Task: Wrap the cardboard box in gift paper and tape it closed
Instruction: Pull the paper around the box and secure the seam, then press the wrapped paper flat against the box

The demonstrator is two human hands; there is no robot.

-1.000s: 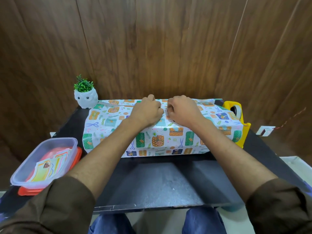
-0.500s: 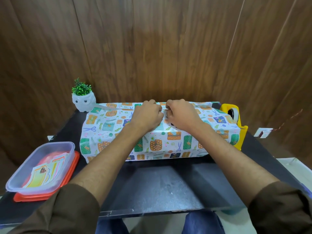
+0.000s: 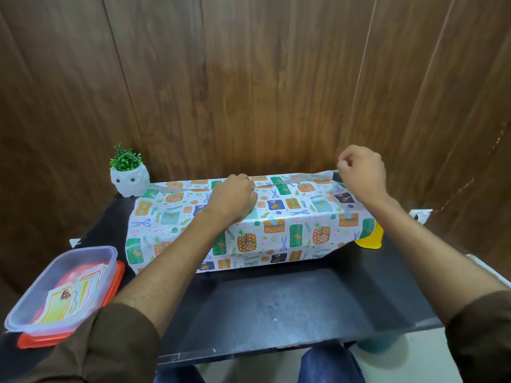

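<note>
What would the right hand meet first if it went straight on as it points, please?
Probably the wooden wall: the right hand sits above the far edge of the wrapped box, nothing visible between, though depth is unclear.

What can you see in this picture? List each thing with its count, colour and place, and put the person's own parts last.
Table: one, black, fills the foreground.
Wall: brown wood panels, behind.
Gift-wrapped box: one, white paper with green, orange and blue prints, back middle.
Clear tape strip: one, transparent, along the box top.
Tape dispenser: one, yellow, behind the box's right end, mostly hidden.
Owl pot with plant: one, white with green leaves, back left corner.
Plastic container: one, clear, front left, standing on an orange lid.
Cards: several, multicoloured, inside the container.
Left hand: on the box top, fingers curled.
Right hand: above the box's right end, pinching the strip.
Sleeves: two, brown.
</note>
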